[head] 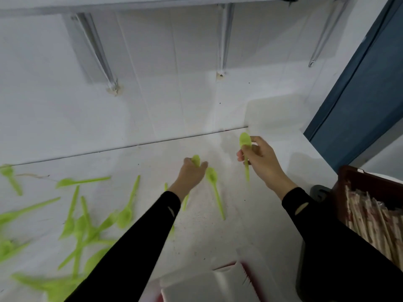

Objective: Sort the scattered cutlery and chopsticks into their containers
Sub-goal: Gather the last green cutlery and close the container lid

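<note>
While the right hand (259, 159) pinches 1 green spoon (245, 140) above the bench (218, 236), the left hand (192, 173) curls round a 2nd spoon (195, 160) — a 3rd spoon (214, 188) lies just beside. Scattered spoons (82, 225) at left, approx. a dozen — blurred.

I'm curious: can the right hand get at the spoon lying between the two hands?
Probably yes. The loose spoon lies on the table, nothing between it and the right hand. But that hand holds a second spoon, so its grip is busy.
</note>
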`<control>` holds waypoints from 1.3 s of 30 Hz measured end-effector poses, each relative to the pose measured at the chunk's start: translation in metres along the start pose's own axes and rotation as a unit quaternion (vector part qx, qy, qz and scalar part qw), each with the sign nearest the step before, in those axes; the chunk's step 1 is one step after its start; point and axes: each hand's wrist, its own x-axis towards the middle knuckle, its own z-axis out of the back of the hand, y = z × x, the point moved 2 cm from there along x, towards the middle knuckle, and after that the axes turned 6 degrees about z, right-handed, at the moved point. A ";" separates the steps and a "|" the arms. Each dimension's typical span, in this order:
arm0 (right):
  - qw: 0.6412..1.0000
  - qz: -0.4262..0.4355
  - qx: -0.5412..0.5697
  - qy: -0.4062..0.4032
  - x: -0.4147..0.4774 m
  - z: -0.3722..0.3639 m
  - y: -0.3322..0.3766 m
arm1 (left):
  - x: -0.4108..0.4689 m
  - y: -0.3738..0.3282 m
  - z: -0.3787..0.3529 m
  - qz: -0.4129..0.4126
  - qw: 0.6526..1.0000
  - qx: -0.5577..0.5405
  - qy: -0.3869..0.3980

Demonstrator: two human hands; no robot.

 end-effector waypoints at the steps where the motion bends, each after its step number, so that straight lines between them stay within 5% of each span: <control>1: 1.000 -0.004 -0.022 0.017 -0.002 -0.002 -0.003 | -0.001 0.000 -0.007 -0.028 0.996 0.089 -0.008; 3: 0.997 -0.017 -0.055 0.044 -0.006 -0.006 -0.007 | -0.001 0.000 -0.020 -0.092 0.964 0.248 -0.005; 6: 0.987 0.014 -0.143 0.065 -0.008 -0.012 -0.013 | 0.002 0.002 -0.030 -0.128 0.948 0.292 -0.005; 11: 0.985 0.018 -0.148 0.091 -0.016 -0.027 -0.009 | -0.028 -0.014 -0.014 -0.112 0.993 0.006 0.032; 15: 0.994 -0.006 -0.086 0.074 -0.031 -0.059 0.006 | -0.071 -0.023 0.020 -0.059 0.958 -0.260 0.102; 22: 0.974 0.104 -0.076 0.186 -0.063 -0.159 0.058 | -0.108 0.029 0.125 -0.094 0.946 -0.308 -0.027; 26: 0.927 0.180 -0.188 0.268 -0.073 -0.217 0.054 | -0.122 0.083 0.218 -0.091 0.961 -0.225 -0.134; 29: 0.835 0.210 -0.338 0.380 -0.081 -0.261 0.036 | -0.137 0.116 0.259 -0.074 0.982 0.048 -0.165; 33: 0.690 0.228 -0.510 0.460 -0.087 -0.292 0.017 | -0.140 0.167 0.276 -0.061 0.939 0.329 -0.073; 39: 0.649 0.268 -0.583 0.409 -0.080 -0.289 0.000 | -0.147 0.215 0.287 -0.034 0.941 0.332 0.047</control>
